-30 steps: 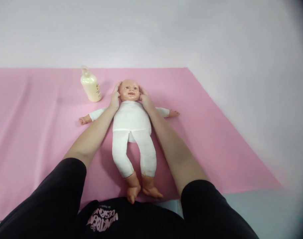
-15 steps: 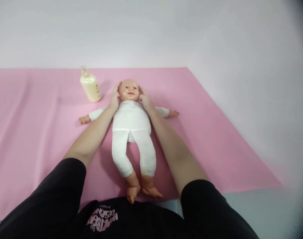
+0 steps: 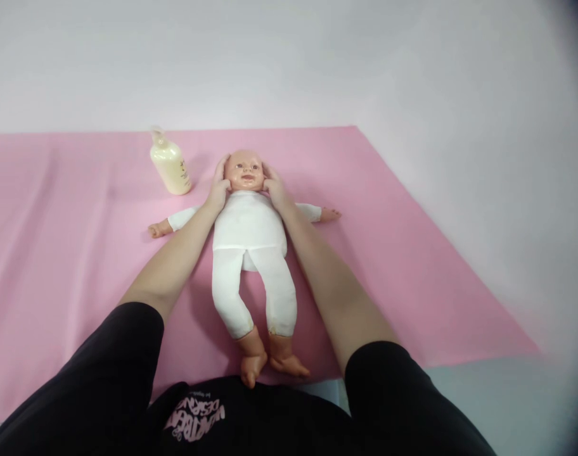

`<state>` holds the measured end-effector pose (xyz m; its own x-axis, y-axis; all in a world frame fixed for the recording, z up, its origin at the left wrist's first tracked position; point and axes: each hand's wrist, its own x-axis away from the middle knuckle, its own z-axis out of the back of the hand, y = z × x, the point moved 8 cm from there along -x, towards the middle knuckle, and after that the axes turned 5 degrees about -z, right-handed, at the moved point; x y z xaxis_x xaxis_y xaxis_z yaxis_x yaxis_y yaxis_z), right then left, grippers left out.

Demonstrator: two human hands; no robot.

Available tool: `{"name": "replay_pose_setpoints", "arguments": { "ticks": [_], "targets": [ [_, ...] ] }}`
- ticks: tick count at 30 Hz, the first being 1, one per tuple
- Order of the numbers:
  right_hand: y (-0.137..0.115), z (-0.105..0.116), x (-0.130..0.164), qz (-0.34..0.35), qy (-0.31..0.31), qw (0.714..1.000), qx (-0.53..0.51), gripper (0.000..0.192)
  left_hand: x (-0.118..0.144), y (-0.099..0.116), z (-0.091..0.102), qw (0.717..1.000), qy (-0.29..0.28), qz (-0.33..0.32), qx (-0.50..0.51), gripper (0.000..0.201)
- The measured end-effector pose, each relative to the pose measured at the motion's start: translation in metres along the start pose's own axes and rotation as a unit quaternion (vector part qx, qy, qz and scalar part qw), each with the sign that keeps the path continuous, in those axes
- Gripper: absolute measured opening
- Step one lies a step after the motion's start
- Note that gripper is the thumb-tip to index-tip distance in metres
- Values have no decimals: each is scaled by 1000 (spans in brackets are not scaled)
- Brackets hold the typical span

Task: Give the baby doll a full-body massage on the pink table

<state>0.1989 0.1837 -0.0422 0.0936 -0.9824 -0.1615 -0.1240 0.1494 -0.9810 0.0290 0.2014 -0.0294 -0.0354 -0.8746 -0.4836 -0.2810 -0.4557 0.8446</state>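
Observation:
A baby doll (image 3: 249,221) with a white cloth body and plastic head, hands and feet lies on its back, feet toward me. My left hand (image 3: 219,183) cups the left side of its head, fingers along the side and thumb by the cheek. On the opposite side, my right hand (image 3: 276,185) holds the head the same way. Some fingertips are hidden beside and behind the head. The doll's arms stretch out sideways, partly covered by my wrists.
A pink sheet (image 3: 393,266) covers the table beneath the doll, with creases on the left. Beyond the doll's arm at the left stands a pump bottle (image 3: 171,168) of pale yellow liquid. A white wall (image 3: 270,63) rises behind the table.
Both hands stay on the doll's head with barely any movement. The whole view has shifted very slightly.

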Motion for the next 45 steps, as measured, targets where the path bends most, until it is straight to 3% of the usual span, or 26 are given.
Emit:
{"name": "replay_pose_setpoints", "arguments": {
  "ticks": [9, 21, 31, 45],
  "targets": [
    [-1, -1, 0, -1, 0, 1000, -1, 81, 1, -6, 2, 1000, 8, 17, 13, 84],
    [-6, -2, 3, -6, 6, 1000, -5, 83, 5, 13, -1, 999, 4, 37, 17, 77],
    [-7, -3, 4, -19, 10, 1000, 4, 77, 5, 2, 0, 998, 18, 52, 19, 81],
    [-3, -3, -1, -13, 0, 1000, -13, 81, 12, 28, -13, 998, 1, 51, 41, 76]
  ]
}}
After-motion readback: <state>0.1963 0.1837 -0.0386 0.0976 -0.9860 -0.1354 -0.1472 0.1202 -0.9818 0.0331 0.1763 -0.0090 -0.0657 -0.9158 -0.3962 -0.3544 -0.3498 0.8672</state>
